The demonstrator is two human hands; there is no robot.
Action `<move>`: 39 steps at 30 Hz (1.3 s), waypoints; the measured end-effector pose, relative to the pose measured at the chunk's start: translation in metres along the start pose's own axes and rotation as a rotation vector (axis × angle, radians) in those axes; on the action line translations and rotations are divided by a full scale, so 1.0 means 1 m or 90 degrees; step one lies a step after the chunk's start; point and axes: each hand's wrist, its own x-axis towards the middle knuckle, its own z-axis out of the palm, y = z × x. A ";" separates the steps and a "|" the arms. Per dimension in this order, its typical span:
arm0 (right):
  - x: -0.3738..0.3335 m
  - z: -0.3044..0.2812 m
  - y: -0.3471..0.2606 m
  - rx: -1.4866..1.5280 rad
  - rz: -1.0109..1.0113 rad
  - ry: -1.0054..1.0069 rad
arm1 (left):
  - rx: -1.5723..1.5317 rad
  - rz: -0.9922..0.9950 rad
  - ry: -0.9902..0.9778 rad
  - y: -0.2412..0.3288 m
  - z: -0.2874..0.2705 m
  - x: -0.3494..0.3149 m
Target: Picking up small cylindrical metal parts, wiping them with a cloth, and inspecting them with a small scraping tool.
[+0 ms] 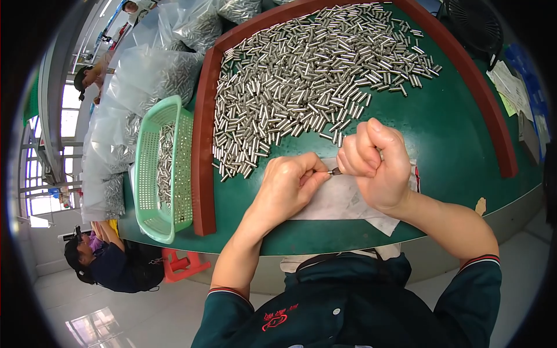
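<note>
Over a stained white cloth (331, 203), both my hands meet at a small shiny metal cylinder (332, 172). My left hand (284, 184) is closed, pinching it between thumb and fingertips. My right hand (380, 165) is curled in a fist with the thumb up, and a short dark tip pokes out of it against the cylinder's end. The fist hides the rest of that slim dark piece. Just beyond my hands, a wide heap of loose metal cylinders (301, 75) covers the green tabletop (435, 133).
Dark red raised borders (203, 139) frame the heap. Left of them stands a green plastic basket (145, 203) with more cylinders, beside several filled clear bags (145, 75). Papers (510, 87) and a black fan (473, 26) are at far right. A person (110, 255) sits near a red stool (183, 265).
</note>
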 end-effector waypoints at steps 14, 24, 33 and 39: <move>-0.003 0.000 0.000 0.020 -0.008 -0.011 | -0.011 -0.036 -0.004 0.001 0.000 -0.001; -0.006 0.007 0.003 -0.072 -0.030 -0.010 | -0.009 -0.035 0.017 0.001 0.001 -0.002; -0.007 0.012 0.006 -0.123 -0.059 -0.005 | 0.003 -0.019 0.023 0.002 0.004 -0.001; -0.002 0.007 0.003 -0.065 -0.038 -0.012 | 0.022 -0.022 0.028 0.000 0.003 -0.003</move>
